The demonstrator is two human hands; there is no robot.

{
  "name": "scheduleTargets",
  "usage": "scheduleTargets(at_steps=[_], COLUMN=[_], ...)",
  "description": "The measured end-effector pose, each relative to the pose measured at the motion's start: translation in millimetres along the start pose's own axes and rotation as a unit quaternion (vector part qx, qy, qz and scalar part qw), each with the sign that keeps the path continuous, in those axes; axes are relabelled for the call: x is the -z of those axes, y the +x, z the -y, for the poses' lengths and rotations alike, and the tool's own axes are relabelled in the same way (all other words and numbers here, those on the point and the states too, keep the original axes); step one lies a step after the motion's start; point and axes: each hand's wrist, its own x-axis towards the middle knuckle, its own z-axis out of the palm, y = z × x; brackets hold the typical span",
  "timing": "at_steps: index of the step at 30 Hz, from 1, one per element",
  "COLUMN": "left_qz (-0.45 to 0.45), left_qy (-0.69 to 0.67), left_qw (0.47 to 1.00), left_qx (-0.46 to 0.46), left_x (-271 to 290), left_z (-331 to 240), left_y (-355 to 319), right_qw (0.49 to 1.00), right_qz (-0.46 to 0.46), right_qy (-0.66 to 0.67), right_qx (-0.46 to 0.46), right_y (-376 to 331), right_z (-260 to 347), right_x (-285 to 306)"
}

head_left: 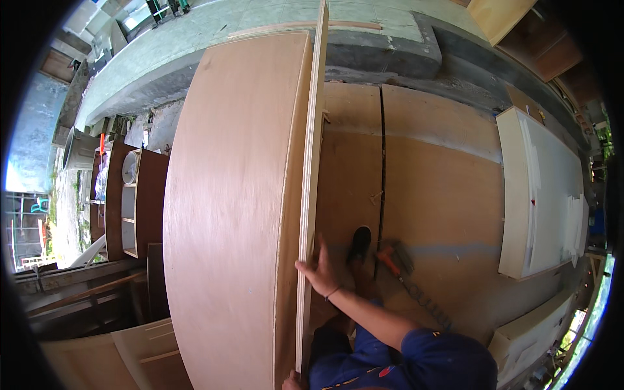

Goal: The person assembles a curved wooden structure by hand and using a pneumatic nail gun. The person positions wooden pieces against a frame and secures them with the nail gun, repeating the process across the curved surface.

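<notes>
A long plywood board [311, 169] stands on edge, its layered edge facing up, beside a wide plywood panel [227, 182]. My right hand [320, 273] grips the board's edge from the right, thumb over the left side and fingers along the right face. At the lower edge of the picture, my left hand [292, 381] holds the near end of the same board; only part of it shows. A narrow gap runs between the board and the panel. Right of my right hand, a red-handled tool [390, 260] with a coiled hose [422, 299] lies low down, blurred.
Large brown sheets [442, 195] cover the floor on the right, with a dark seam between them. A white cabinet box [543, 195] stands at the far right. Brown shelving [140, 201] with a round container is at left. A concrete ledge [383, 55] crosses behind.
</notes>
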Motion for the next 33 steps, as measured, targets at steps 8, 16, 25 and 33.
scheduleTargets(at_steps=[8, 16, 25, 33], left_qz=[0.078, 0.131, 0.440, -0.237], left_qy=[-0.086, -0.179, -0.072, -0.010], left_qw=[0.989, 0.964, 0.865, 0.837], left_qx=[0.088, 0.150, 0.230, -0.492], left_x=[51, 113, 266, 475], left_z=[-40, -91, -153, -481], left_y=[5, -5, 33, 269], right_qw=[0.999, 0.997, 0.996, 0.997], right_qz=[0.028, 0.063, 0.088, 0.075], right_qy=[0.034, 0.031, 0.010, -0.029], right_qx=[0.007, -0.032, -0.012, 0.000], right_y=[161, 141, 135, 128], right_z=[58, 57, 43, 29], right_x=[29, 22, -1, -5])
